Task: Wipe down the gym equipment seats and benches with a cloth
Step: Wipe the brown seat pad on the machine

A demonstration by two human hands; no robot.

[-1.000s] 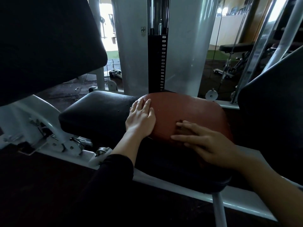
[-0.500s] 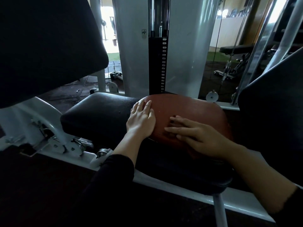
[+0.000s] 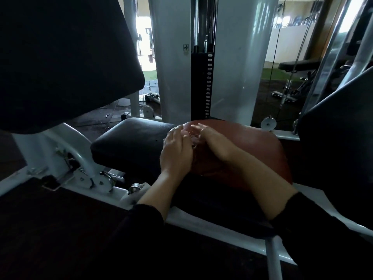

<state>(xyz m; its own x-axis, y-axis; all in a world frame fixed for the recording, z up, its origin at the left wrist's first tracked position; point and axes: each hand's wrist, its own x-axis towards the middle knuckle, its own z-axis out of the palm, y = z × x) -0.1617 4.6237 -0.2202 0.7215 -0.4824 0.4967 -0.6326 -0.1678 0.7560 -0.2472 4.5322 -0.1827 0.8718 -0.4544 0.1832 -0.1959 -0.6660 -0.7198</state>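
Note:
A reddish-brown cloth (image 3: 252,150) lies spread over the right part of a black padded seat (image 3: 129,142). My left hand (image 3: 175,152) rests flat on the cloth's left edge, fingers straight and pointing away from me. My right hand (image 3: 216,144) lies on the cloth right beside it, its fingers reaching towards the cloth's far left corner. That hand is blurred, so its hold on the cloth is unclear. A small paler bunch of cloth shows between the two hands.
A large black back pad (image 3: 60,57) overhangs at the upper left on a white frame (image 3: 52,150). Another black pad (image 3: 339,148) stands close on the right. Behind the seat rises the weight stack (image 3: 203,77) between white columns. A bench (image 3: 298,64) stands at the back right.
My right hand has slid left across the cloth, from its near right part to just beside my left hand. The left hand has stayed on the cloth's left edge.

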